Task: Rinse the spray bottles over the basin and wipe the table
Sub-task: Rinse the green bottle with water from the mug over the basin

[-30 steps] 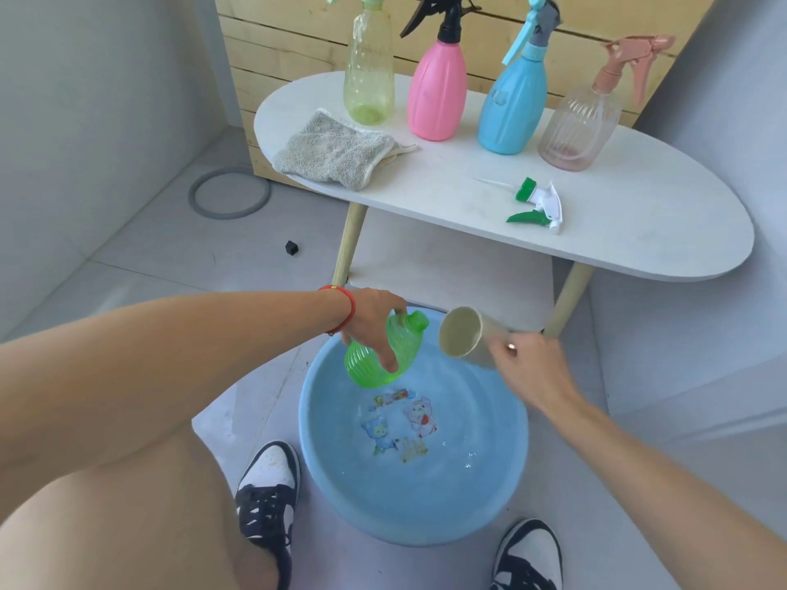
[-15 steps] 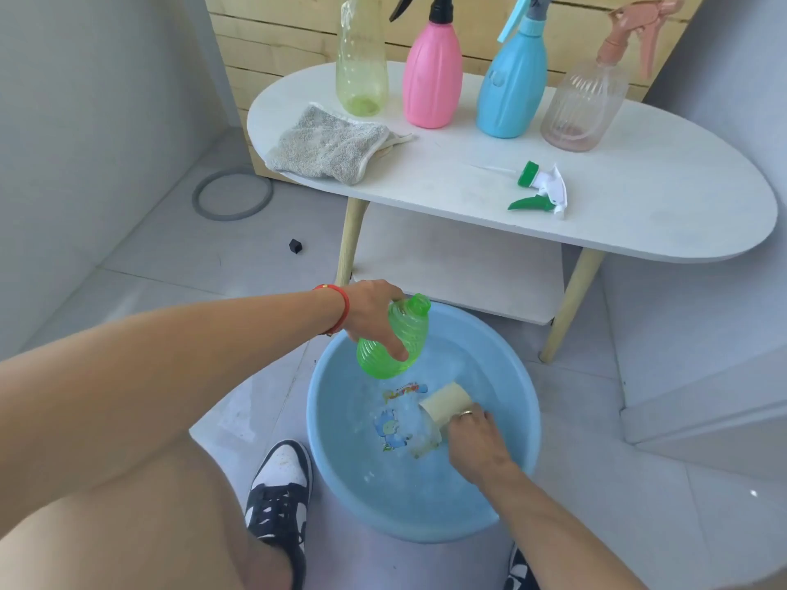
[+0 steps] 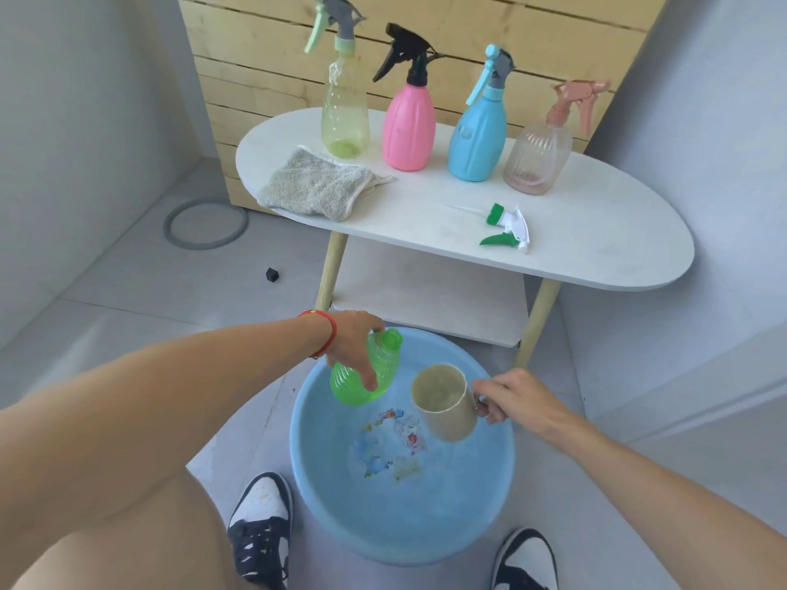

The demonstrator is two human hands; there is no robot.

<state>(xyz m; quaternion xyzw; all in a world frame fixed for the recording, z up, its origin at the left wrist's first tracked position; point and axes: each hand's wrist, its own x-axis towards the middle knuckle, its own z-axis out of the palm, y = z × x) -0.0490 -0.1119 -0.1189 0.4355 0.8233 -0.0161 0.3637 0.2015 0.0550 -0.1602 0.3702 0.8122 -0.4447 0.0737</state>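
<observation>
Head view looks down on a round light-blue plastic basin (image 3: 323,496) on the grey tile floor, water in it and a cartoon print on its bottom. Left hand (image 3: 355,349) grips a ribbed translucent green bottle (image 3: 374,376) with no spray head — tilted, open neck up and away, held over the basin's far-left part. Right hand (image 3: 511,402) holds a beige plastic cup (image 3: 445,402) by its handle, fingers curled round it; the cup hangs above the water just beside the green bottle, mouth tipped toward the camera, something pale inside that I cannot make out.

Behind the basin stands a white oval table (image 3: 596,232) on wooden legs. On it, in a row — a clear yellow-green spray bottle (image 3: 345,117), a pink spray bottle (image 3: 408,129), a blue spray bottle (image 3: 479,138) and a clear pinkish spray bottle (image 3: 538,159), all upright. A grey crumpled cloth (image 3: 317,185) lies at the table's left end; a loose green-and-white spray head (image 3: 509,225) lies near the front edge.
</observation>
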